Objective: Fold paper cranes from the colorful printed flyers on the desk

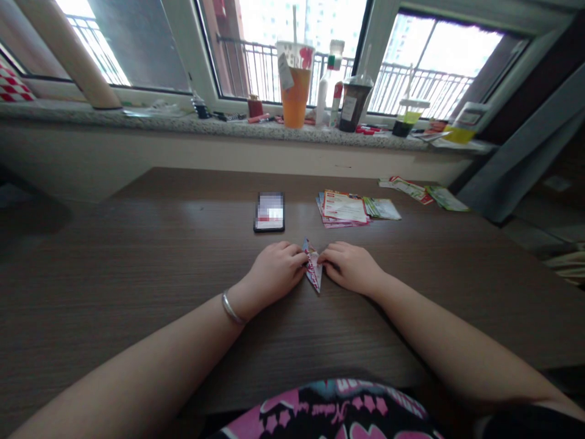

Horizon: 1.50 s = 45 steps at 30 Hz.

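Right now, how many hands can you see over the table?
2. The left hand is at the left edge of the folded paper, and the right hand is at its right edge. No other hands show.

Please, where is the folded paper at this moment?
In the head view, the folded paper is slightly right of centre, between the left hand and the right hand, below and right of the phone.

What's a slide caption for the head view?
Bare left hand and right hand touch a pointed, multicoloured folded paper on a brown wood-grain table, a black-rimmed rectangular phone beyond.
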Motion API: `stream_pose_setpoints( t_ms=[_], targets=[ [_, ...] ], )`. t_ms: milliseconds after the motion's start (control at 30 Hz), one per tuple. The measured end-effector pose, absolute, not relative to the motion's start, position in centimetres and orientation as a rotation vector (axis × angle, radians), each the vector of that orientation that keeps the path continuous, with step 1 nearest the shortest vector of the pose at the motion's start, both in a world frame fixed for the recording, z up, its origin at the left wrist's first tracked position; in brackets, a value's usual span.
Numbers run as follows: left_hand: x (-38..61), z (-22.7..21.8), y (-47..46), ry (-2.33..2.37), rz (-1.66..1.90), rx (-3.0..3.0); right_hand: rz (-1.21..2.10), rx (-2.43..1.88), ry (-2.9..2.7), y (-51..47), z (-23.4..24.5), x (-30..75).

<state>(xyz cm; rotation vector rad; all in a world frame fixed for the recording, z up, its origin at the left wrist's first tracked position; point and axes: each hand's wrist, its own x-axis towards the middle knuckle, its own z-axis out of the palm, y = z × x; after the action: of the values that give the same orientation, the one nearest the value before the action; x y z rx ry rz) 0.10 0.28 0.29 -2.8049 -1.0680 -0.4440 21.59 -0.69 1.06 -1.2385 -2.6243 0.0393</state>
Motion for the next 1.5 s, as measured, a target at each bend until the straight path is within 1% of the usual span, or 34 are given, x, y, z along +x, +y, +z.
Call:
stream_pose_setpoints(
  t_ms=[133, 467, 633, 767, 967, 1267, 1400, 1500],
  targets=[
    [0.1, 0.3, 0.3, -1.055, -0.464, -2.85, 0.013, -1.266, -2.589, -0.1, 0.6, 22.0],
    [0.1, 0.3, 0.5, -1.025, -0.549, -2.914, 0.037, -0.974, -2.686, 0.5, 0.6, 22.4],
    [-0.1, -0.3, 0.8, -0.995, -0.574, -2.93, 0.002, -0.942, -2.719, 0.1, 0.6, 22.0],
    [-0.2, -0.7, 0.8, -1.059, -0.636, -2.865, -0.02, -0.955, -2.73, -0.2, 0.6, 21.7],
    [0.0, 0.1, 0.4, -1.04, -0.605, -2.9, -0.068, -1.014, -2.744, -0.1, 0.8, 21.7],
    [0.2, 0.6, 0.0, -0.907, -0.481, -2.802, -0.379, -0.957, -2.742, -0.4, 0.8, 21.4],
    [0.3, 0.6, -0.3, -0.894, -0.428, -2.81, -0.394, -0.887, -2.724, -0.5, 0.8, 21.2],
    [0.2, 0.4, -0.2, -0.913, -0.41, -2.838, -0.34, -0.881, -2.713, -0.4, 0.6, 21.2]
  ],
)
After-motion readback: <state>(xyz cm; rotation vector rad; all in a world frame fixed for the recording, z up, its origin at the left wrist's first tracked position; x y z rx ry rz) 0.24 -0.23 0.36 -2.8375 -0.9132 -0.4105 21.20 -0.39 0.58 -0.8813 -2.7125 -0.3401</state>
